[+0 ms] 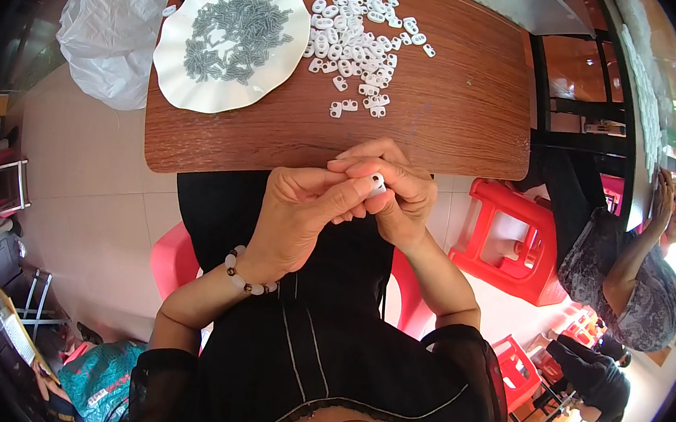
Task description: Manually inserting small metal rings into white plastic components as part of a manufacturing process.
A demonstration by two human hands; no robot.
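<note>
White plastic cord stopper (pixel 377 185), one: pinched between thumbs and fingers of left hand (pixel 304 208) and right hand (pixel 401 191), both equally near; held by wooden table's (pixel 468 102) near edge, long axis seemingly toward it.

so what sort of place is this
Perhaps a small shared workroom: white plastic pieces spread on a brown table, a plate of grey parts beside them, and other people nearby.
</note>
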